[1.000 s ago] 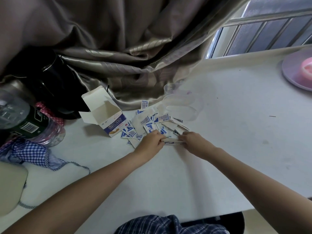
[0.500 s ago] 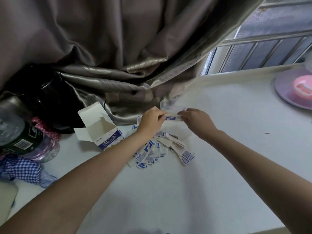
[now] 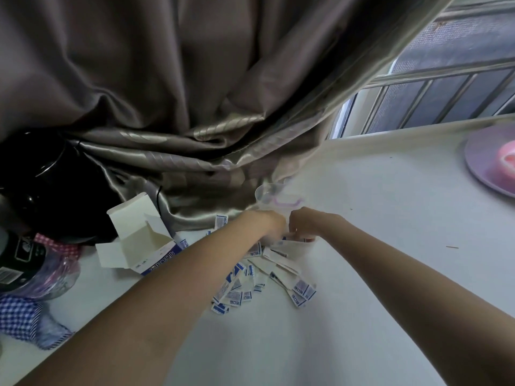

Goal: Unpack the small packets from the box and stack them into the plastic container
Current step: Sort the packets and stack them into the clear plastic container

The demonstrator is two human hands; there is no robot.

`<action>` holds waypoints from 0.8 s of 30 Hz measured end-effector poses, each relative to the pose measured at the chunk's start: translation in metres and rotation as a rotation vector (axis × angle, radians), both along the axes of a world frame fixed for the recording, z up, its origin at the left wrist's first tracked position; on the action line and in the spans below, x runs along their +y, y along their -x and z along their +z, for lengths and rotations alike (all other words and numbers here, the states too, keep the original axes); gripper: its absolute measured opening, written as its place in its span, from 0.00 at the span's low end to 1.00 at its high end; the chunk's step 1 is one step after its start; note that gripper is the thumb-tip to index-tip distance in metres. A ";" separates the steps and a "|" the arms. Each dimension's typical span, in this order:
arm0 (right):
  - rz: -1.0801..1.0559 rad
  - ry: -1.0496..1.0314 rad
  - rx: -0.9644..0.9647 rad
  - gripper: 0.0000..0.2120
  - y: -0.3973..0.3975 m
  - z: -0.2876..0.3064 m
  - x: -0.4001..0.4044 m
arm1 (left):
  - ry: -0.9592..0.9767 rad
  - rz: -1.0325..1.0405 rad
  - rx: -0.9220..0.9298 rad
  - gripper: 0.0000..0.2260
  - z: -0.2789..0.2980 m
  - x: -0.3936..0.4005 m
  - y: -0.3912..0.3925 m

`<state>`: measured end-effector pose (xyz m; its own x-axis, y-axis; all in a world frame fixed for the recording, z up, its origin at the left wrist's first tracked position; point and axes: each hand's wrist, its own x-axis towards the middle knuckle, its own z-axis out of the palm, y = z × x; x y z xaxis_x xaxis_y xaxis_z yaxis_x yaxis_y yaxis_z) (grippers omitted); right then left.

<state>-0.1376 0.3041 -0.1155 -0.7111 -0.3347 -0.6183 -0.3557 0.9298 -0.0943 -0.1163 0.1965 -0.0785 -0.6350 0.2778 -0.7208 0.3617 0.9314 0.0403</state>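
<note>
Left hand: the left hand (image 3: pixel 271 222) is hovering at the mouth of the plastic container (image 3: pixel 269 196), fingers curled downward; it is motion-blurred, so I cannot tell whether it is pinching a packet.
Right hand: the right hand (image 3: pixel 305 222) is meeting the left one, knuckles up and fingers bent round what looks like a small bundle of packets, probably squaring it so it goes in flat.
Plastic container: clear, thin-walled and rounded, with a faint purple edge, it is sitting on the counter (image 3: pixel 376 207) just beyond both hands, close to the curtain (image 3: pixel 195 112).
Packets: the loose packets (image 3: pixel 259 285) are lying fanned in a heap under the wrists, flat paper rectangles, white with blue print, likely slippery against each other.
Box: the box (image 3: pixel 139 243) is lying open-flapped to the left, matte white card with a blue printed side, apparently emptied.
Progress: most packets are waiting outside the container, by my judgement.
</note>
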 end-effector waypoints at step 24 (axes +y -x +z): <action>0.030 -0.029 0.087 0.16 0.009 0.007 0.024 | -0.091 -0.064 0.033 0.07 -0.007 0.018 0.002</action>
<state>-0.1463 0.3282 -0.1086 -0.7528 -0.3393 -0.5641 -0.3888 0.9207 -0.0349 -0.1184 0.2142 -0.0853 -0.6374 0.3817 -0.6693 0.4224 0.8996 0.1108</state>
